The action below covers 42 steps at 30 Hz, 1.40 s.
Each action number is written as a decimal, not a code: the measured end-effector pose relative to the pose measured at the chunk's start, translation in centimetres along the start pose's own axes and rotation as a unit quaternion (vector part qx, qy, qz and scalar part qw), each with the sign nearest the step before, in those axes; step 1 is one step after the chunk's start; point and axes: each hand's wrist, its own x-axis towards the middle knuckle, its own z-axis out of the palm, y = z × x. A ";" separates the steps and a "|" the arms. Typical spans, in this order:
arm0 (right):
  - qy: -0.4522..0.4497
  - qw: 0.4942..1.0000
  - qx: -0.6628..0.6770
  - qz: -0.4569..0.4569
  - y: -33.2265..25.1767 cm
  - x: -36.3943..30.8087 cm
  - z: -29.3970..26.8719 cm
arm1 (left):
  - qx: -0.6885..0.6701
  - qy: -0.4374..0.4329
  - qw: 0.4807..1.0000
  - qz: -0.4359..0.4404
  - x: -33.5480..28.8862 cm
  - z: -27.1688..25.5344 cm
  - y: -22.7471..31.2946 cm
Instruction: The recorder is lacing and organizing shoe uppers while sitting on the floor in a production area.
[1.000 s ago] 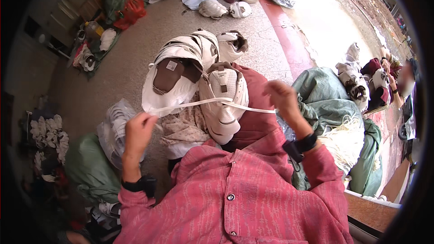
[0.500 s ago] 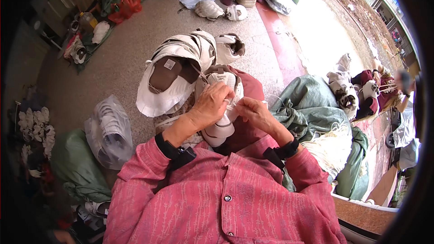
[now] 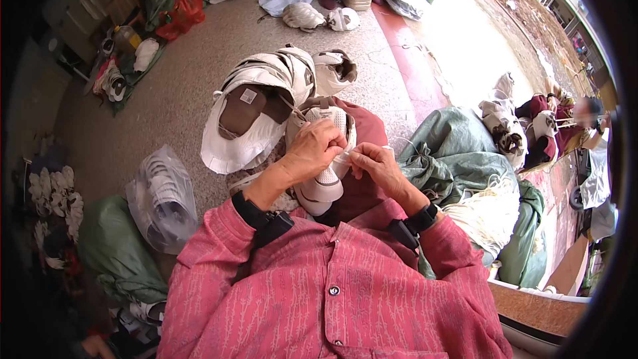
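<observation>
Where fingers overlap, lace hidden: left hand point(image 3: 318, 148) and right hand point(image 3: 376, 165) both pinched shut on white shoe point(image 3: 323, 183).

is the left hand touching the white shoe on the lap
Touching. The head view shows the left hand closed over the top of the white shoe, fingers pressed on its upper, with the right hand beside it.

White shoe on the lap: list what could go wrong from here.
1. Both the left hand and the right hand pinch at the white shoe, which rests loose on the red cloth; a hard tug could tip it off the lap.
2. The heap of white shoe uppers leans right beside the hands; a sweeping elbow might topple it.
3. The fingers crowd one small spot, so the thin lace could slip free.
</observation>
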 end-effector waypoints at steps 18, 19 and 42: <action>0.028 0.956 0.207 0.204 -1.5 1.4 -0.1 | -0.027 0.003 0.999 0.044 0.3 0.0 -0.7; 0.027 0.956 0.206 0.205 -1.5 1.3 0.2 | -0.025 0.002 0.999 0.034 0.2 0.0 -0.6; 0.000 0.771 -0.534 -0.348 -2.3 2.8 -1.8 | 0.044 -0.121 0.992 0.011 1.7 -0.4 -1.1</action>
